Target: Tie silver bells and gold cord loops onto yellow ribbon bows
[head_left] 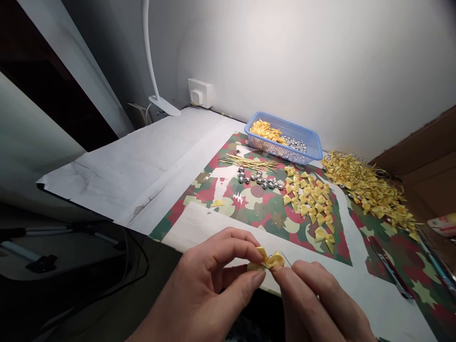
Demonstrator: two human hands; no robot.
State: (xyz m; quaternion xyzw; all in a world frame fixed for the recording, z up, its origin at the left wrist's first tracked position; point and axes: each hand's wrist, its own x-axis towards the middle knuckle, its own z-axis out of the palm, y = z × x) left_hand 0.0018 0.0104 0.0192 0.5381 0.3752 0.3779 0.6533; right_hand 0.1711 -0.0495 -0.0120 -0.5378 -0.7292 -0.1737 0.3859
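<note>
Between my hands, just above the table's front edge, is a small yellow satin ribbon bow (275, 261). My left hand (217, 280) pinches its left side between thumb and fingers. With fingers closed, my right hand (317, 299) grips the bow's lower right side; a thin wire-like end sticks up beside these fingertips. Whether that end is part of the bow I cannot tell. Beyond my hands lie several loose yellow bows (309, 197), a row of shiny silver beads (261, 180) and a bundle of gold twist ties (249, 163).
A blue plastic basket (313, 151) with yellow bows and silver beads stands against the wall. To its right is a heap of gold-tied bows (370, 190). Tweezers (390, 268) lie at the right on the camouflage-patterned sheet (249, 209). A white clip lamp (164, 105) is at the back left.
</note>
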